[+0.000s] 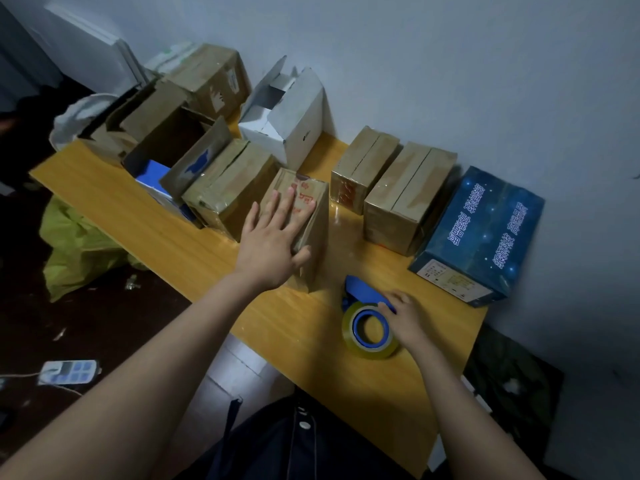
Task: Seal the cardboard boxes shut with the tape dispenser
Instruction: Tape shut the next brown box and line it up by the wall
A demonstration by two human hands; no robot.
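A small brown cardboard box with red print (317,216) stands near the middle of the yellow table (173,237). My left hand (273,237) lies flat on its top with straight fingers, the thumb against its near side. To the right lies a blue tape dispenser (363,292) with a roll of clear tape (369,332), flat on the table. My right hand (407,317) rests on the dispenser's handle, fingers bent over it.
Two taped brown boxes (408,195) and a blue printed box (481,233) line the wall at right. An open white box (291,123) and several brown boxes (228,188), some open, fill the left back. A yellow bag (79,247) lies on the floor.
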